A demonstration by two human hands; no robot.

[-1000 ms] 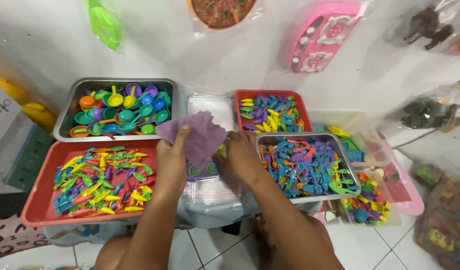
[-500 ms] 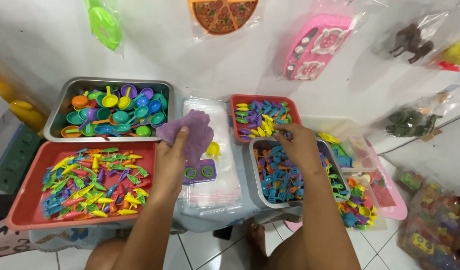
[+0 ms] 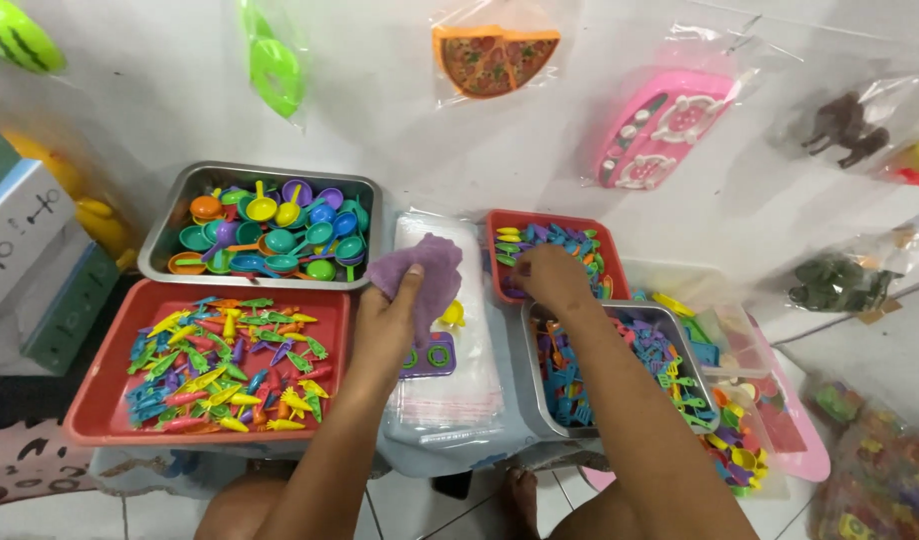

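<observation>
Two hands busy at frame centre: left hand (image 3: 390, 322) pinches the purple toy piece (image 3: 420, 275) above the clear-bag stack (image 3: 448, 385), right hand (image 3: 552, 279) curled, grip unclear, picking in the small red tray (image 3: 500, 222).

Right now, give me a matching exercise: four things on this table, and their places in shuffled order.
Things:
1. metal tray of cups and spoons
2. big red tray
3. small red tray
4. purple cloth

Places:
A. under the right hand
B. front left, full of small vegetable-shaped toys
C. in the left hand, over the stack of clear bags
D. back left, by the wall

Pairs: 1-D, 2-B, 3-A, 4-C
</observation>
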